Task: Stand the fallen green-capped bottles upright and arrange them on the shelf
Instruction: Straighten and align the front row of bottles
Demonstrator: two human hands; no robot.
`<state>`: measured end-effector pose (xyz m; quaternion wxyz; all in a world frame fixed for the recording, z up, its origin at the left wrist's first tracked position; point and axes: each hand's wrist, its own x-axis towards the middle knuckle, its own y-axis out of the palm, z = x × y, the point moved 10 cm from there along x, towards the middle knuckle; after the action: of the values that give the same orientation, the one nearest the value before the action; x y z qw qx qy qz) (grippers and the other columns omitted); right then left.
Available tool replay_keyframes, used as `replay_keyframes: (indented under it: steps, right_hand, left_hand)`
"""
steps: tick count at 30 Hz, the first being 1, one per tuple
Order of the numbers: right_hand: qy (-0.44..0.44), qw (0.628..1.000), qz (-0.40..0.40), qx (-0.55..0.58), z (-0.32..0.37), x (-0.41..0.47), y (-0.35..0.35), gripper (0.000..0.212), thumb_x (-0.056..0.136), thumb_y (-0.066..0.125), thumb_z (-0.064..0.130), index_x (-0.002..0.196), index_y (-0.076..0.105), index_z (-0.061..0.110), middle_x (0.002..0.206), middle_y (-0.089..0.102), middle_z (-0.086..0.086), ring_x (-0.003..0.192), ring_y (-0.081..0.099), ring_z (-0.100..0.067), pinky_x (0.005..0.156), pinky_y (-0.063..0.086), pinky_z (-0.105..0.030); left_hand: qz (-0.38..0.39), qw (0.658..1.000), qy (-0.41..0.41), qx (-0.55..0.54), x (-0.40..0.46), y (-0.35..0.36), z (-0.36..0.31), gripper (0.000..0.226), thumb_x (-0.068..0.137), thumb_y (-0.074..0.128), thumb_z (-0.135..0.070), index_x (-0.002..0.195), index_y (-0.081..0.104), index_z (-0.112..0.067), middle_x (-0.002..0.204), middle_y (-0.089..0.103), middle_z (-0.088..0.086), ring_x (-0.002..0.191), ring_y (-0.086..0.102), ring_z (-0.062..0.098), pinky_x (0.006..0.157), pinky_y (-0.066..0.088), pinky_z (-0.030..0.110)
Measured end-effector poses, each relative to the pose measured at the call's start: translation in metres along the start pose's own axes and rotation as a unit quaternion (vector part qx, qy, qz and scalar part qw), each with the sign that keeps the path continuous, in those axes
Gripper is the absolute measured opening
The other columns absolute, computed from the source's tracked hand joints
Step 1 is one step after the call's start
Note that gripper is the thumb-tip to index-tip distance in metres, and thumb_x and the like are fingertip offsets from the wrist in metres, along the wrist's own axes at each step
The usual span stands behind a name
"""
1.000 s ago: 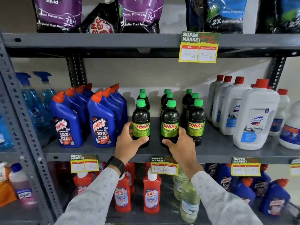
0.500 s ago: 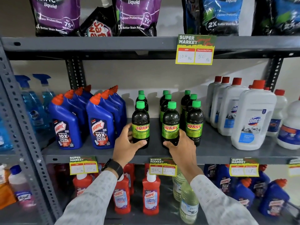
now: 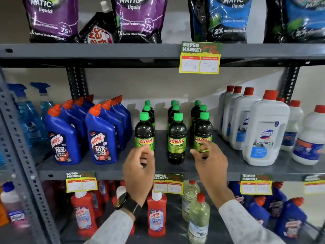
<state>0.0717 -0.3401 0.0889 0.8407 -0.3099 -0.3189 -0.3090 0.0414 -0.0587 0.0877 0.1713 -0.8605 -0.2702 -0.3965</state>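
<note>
Both hands had let go since half a second earlier: back then each one wrapped the base of a front bottle, and now neither touched anything. The dark plastic bottles with green caps and yellow-green SUNNY labels (image 3: 177,138) all stood upright on the grey metal middle shelf (image 3: 228,169), in three rows running front to back, three deep, at about twelve o'clock from me. I could see none lying on its side.

My left hand (image 3: 139,170) hung loosely curled just in front of the left front bottle (image 3: 144,132), fingers half bent and holding nothing. My right hand (image 3: 210,160) was spread and slack before the right front bottle (image 3: 203,132), fingertips blurred, also empty. The middle front bottle stood clear between them.

I judged the standing-up finished and only the tidying left. The left row sat a little wider from the middle row than the right row did, so a next move would call for a light nudge at a base, low down, to keep a tall bottle from toppling.

At ten o'clock stood the blue toilet-cleaner bottles with orange spouts (image 3: 102,140); at two o'clock, the white jugs with red caps (image 3: 265,136).
</note>
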Motion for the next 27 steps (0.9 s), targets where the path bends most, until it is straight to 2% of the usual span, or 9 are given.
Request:
replay_keyframes:
  steps: [2, 4, 6, 8, 11, 13, 18, 24, 27]
  right_hand:
    - [0.018, 1.0, -0.023, 0.006, -0.014, 0.008, -0.015, 0.058, 0.079, 0.087, 0.037, 0.125, 0.055, 0.025, 0.109, 0.057, 0.006, 0.086, 0.062, -0.014, 0.081, 0.055, -0.043]
    - [0.07, 0.997, 0.022, 0.009, -0.036, 0.018, -0.007, 0.08, 0.072, 0.091, 0.042, 0.136, 0.049, 0.018, 0.127, 0.056, -0.004, 0.109, 0.061, -0.024, 0.09, 0.049, -0.042]
    - [0.108, 0.991, 0.081, 0.003, -0.049, 0.025, 0.007, 0.093, 0.065, 0.094, 0.046, 0.139, 0.047, 0.015, 0.135, 0.056, -0.008, 0.123, 0.055, -0.028, 0.093, 0.044, -0.039]
    - [0.116, 0.987, 0.108, 0.007, -0.056, 0.029, 0.017, 0.085, 0.063, 0.095, 0.047, 0.129, 0.05, 0.018, 0.125, 0.063, -0.005, 0.118, 0.058, -0.028, 0.088, 0.044, -0.037]
    - [0.116, 0.987, 0.113, 0.006, -0.064, 0.032, 0.019, 0.069, 0.067, 0.093, 0.043, 0.117, 0.051, 0.022, 0.107, 0.067, 0.001, 0.108, 0.064, -0.027, 0.08, 0.044, -0.034]
    - [0.113, 0.987, 0.113, 0.006, -0.069, 0.033, 0.015, 0.063, 0.069, 0.092, 0.043, 0.111, 0.047, 0.029, 0.097, 0.059, 0.009, 0.104, 0.064, -0.024, 0.078, 0.041, -0.032]
    - [0.109, 0.989, 0.103, 0.005, -0.087, 0.035, -0.004, 0.062, 0.068, 0.091, 0.044, 0.112, 0.049, 0.029, 0.093, 0.052, 0.016, 0.093, 0.054, -0.015, 0.078, 0.038, -0.032]
    - [0.1, 0.988, 0.118, 0.015, -0.084, 0.034, -0.01, 0.068, 0.066, 0.092, 0.049, 0.117, 0.05, 0.03, 0.098, 0.053, 0.016, 0.091, 0.051, -0.01, 0.079, 0.041, -0.031]
    - [0.101, 0.987, 0.122, 0.026, -0.082, 0.034, -0.01, 0.07, 0.068, 0.092, 0.046, 0.122, 0.052, 0.025, 0.099, 0.054, 0.015, 0.093, 0.051, -0.01, 0.081, 0.042, -0.031]
  left_hand:
    - [0.073, 0.996, -0.055, -0.024, -0.01, 0.034, -0.003, 0.039, 0.097, 0.066, -0.029, 0.135, 0.063, -0.023, 0.123, 0.073, -0.002, 0.108, 0.07, 0.007, 0.089, 0.061, 0.03]
    - [0.154, 0.98, -0.124, -0.027, -0.015, 0.067, 0.0, 0.07, 0.094, 0.069, -0.035, 0.156, 0.04, -0.018, 0.149, 0.058, 0.006, 0.133, 0.059, 0.014, 0.109, 0.052, 0.037]
    - [0.202, 0.968, -0.149, 0.006, -0.013, 0.09, 0.002, 0.093, 0.089, 0.072, -0.04, 0.162, 0.019, -0.018, 0.158, 0.047, 0.007, 0.145, 0.047, 0.022, 0.118, 0.042, 0.041]
    - [0.231, 0.958, -0.169, -0.002, -0.009, 0.106, 0.005, 0.102, 0.084, 0.078, -0.039, 0.163, 0.015, -0.023, 0.156, 0.05, 0.002, 0.145, 0.046, 0.02, 0.119, 0.038, 0.036]
    - [0.238, 0.956, -0.169, -0.024, -0.003, 0.117, 0.01, 0.094, 0.079, 0.082, -0.028, 0.158, 0.031, -0.027, 0.144, 0.061, -0.007, 0.134, 0.056, 0.012, 0.118, 0.042, 0.042]
    - [0.216, 0.963, -0.162, -0.021, 0.0, 0.116, 0.013, 0.088, 0.079, 0.082, -0.024, 0.155, 0.038, -0.025, 0.139, 0.064, -0.008, 0.129, 0.059, 0.01, 0.116, 0.044, 0.043]
    - [0.205, 0.966, -0.153, -0.046, -0.003, 0.118, 0.011, 0.085, 0.079, 0.084, -0.022, 0.153, 0.043, -0.029, 0.126, 0.063, -0.021, 0.117, 0.06, -0.006, 0.113, 0.048, 0.035]
    - [0.199, 0.964, -0.163, -0.062, -0.008, 0.12, 0.011, 0.089, 0.078, 0.085, -0.026, 0.155, 0.04, -0.031, 0.135, 0.062, -0.017, 0.125, 0.059, 0.002, 0.112, 0.046, 0.031]
    - [0.209, 0.962, -0.164, -0.056, -0.009, 0.12, 0.012, 0.09, 0.077, 0.086, -0.022, 0.155, 0.04, -0.031, 0.14, 0.061, -0.013, 0.125, 0.058, 0.0, 0.11, 0.044, 0.025]
